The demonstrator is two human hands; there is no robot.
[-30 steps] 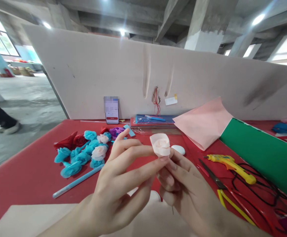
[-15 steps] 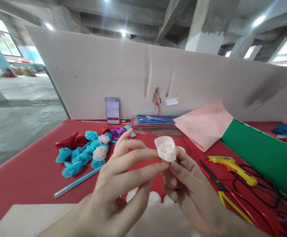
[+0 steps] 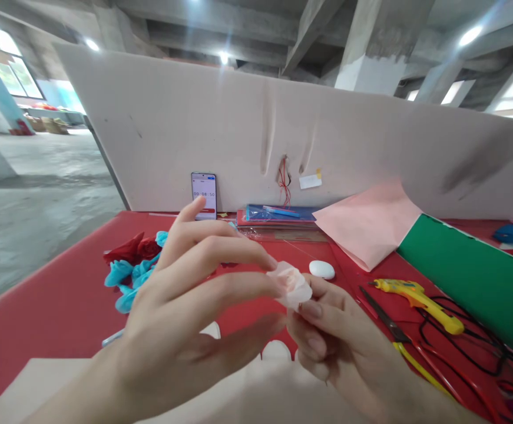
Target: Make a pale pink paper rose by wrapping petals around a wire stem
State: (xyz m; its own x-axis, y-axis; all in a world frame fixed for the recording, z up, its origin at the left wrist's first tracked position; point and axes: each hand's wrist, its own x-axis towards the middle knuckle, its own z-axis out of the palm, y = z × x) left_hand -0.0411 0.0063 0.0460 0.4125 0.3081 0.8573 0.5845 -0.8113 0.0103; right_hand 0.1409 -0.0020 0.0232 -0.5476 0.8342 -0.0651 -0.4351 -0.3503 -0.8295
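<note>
A small pale pink paper rose is held up in the middle of the head view. My right hand pinches it at the base between thumb and fingers. My left hand is spread, thumb apart from the fingers, and its fingertips touch the left edge of the outer petals. Below the hands lie white rounded petal-like pieces at the edge of a pale sheet. Blue crepe-paper flowers and a red one lie to the left, partly hidden behind my left hand.
On the right lie a yellow glue gun with a black cord, scissors, a green board and a pink sheet. A white oval object sits beyond my right hand. A phone leans against the white partition.
My left hand has moved left and opened wider, its thumb now away from the rose. The rose has tilted and sits slightly lower. My right hand keeps its pinch.
</note>
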